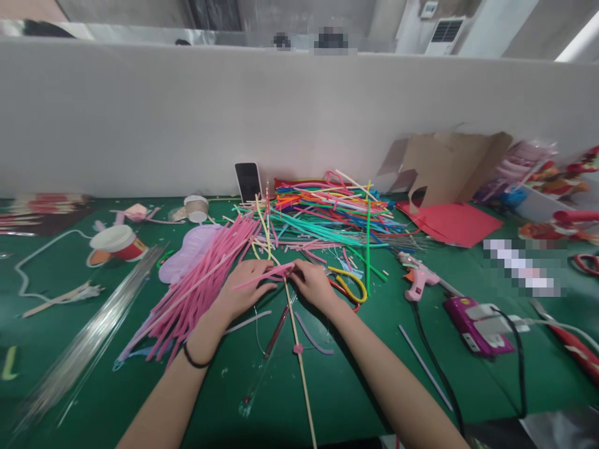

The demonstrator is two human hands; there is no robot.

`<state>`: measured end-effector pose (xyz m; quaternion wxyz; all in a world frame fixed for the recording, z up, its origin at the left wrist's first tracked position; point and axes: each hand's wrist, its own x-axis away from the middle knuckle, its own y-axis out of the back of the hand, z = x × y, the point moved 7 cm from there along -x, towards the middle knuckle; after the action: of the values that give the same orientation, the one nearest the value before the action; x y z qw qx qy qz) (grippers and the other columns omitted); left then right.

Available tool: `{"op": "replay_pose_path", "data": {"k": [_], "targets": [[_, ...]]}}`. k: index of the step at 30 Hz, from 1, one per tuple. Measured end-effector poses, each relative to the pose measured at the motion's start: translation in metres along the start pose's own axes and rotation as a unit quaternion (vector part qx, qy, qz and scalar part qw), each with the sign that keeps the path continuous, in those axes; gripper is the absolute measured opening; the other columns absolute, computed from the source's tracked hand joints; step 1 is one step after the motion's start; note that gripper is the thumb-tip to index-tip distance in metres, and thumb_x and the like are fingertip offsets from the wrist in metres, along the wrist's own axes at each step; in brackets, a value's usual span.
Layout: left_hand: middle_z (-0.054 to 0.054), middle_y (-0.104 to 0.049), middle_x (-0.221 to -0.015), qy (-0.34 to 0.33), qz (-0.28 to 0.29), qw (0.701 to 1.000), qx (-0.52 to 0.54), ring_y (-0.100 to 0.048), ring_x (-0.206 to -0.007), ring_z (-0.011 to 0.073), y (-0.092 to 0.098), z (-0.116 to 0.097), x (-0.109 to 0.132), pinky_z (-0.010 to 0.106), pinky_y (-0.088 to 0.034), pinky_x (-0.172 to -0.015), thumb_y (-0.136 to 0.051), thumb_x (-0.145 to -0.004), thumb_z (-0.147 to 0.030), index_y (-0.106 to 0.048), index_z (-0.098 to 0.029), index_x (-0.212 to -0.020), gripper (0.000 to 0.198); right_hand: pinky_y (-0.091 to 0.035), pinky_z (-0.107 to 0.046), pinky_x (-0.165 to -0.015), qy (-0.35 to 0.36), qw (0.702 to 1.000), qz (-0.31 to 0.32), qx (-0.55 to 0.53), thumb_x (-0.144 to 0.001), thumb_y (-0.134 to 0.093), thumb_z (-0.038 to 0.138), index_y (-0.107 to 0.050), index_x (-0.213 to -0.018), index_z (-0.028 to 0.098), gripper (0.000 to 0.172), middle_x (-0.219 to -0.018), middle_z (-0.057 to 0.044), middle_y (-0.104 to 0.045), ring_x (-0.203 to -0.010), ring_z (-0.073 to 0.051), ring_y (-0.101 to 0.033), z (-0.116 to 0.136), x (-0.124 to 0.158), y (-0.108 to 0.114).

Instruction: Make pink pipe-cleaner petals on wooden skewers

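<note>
Both hands meet over the middle of the green table. My left hand [246, 288] is closed on a pink pipe cleaner [262, 277], which runs across its fingers. My right hand [312, 282] pinches the same pipe cleaner at its right end. Just below the fingertips, a thin wooden stick [304, 380] slants towards the near edge, with a small pink piece [298, 349] around it partway along. Whether the fingers also grip the stick's top is hidden. Beside my left hand lies a bundle of pink pipe cleaners [206, 274]. Yellow-handled scissors [353, 284] rest beyond my right wrist.
A heap of coloured pipe cleaners [327, 215] lies at the back beside a phone [248, 182]. To the right are a pink glue gun [421, 279] and a purple power strip [477, 327] with cables. Clear rods [103, 324] and a paper cup [119, 243] stand left.
</note>
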<state>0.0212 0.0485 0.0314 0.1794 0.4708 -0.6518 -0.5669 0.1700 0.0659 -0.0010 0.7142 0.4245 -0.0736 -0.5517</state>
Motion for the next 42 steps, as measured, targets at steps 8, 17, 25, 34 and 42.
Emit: {"op": "replay_pose_path", "data": {"k": [8, 17, 25, 34, 42], "targets": [[0.007, -0.067, -0.116, -0.052, -0.015, 0.999, -0.003, -0.060, -0.109, 0.0241, -0.009, -0.002, -0.001, 0.042, -0.047, -0.093, -0.056, -0.090, -0.027, -0.059, -0.025, -0.124, 0.034, -0.042, -0.025, -0.072, 0.005, 1.000, -0.002, -0.003, -0.090, -0.054, 0.016, -0.057, -0.091, 0.020, 0.006, -0.086, -0.004, -0.067, -0.082, -0.018, -0.063, 0.002, 0.000, 0.002], [0.009, -0.067, -0.121, -0.101, -0.018, 0.994, 0.035, -0.061, -0.110, 0.0221, -0.013, -0.014, 0.002, 0.041, -0.048, -0.096, -0.053, -0.091, -0.021, -0.064, -0.021, -0.116, 0.028, -0.045, -0.026, -0.076, 0.006, 1.000, 0.005, -0.015, -0.090, -0.053, 0.014, -0.060, -0.100, 0.020, 0.014, -0.093, -0.005, -0.069, -0.088, -0.018, -0.064, 0.003, 0.001, 0.001], [0.007, -0.070, -0.115, -0.047, -0.018, 0.997, 0.054, -0.063, -0.107, 0.0226, -0.014, -0.015, -0.001, 0.039, -0.047, -0.094, -0.050, -0.092, -0.026, -0.064, -0.021, -0.116, 0.028, -0.045, -0.026, -0.075, 0.002, 1.000, 0.009, -0.017, -0.090, -0.054, 0.015, -0.061, -0.100, 0.021, 0.014, -0.093, -0.005, -0.070, -0.087, -0.018, -0.065, 0.003, 0.000, 0.002], [0.006, -0.071, -0.103, 0.030, -0.036, 0.997, 0.055, -0.063, -0.097, 0.0216, -0.020, -0.013, -0.007, 0.036, -0.046, -0.088, -0.046, -0.094, -0.027, -0.066, -0.022, -0.109, 0.025, -0.043, -0.026, -0.072, -0.010, 1.000, 0.013, 0.014, -0.088, -0.056, 0.015, -0.060, -0.094, 0.021, 0.009, -0.088, -0.004, -0.069, -0.084, -0.019, -0.064, 0.002, 0.000, 0.000], [0.006, -0.071, -0.103, 0.015, -0.062, 0.996, 0.054, -0.062, -0.099, 0.0225, -0.021, -0.016, -0.007, 0.039, -0.044, -0.090, -0.049, -0.094, -0.027, -0.065, -0.022, -0.101, 0.019, -0.048, -0.028, -0.075, -0.055, 0.995, -0.038, -0.070, -0.088, -0.056, 0.016, -0.050, -0.110, 0.022, 0.023, -0.090, -0.002, -0.074, -0.087, -0.020, -0.070, -0.008, 0.002, 0.002]]}}
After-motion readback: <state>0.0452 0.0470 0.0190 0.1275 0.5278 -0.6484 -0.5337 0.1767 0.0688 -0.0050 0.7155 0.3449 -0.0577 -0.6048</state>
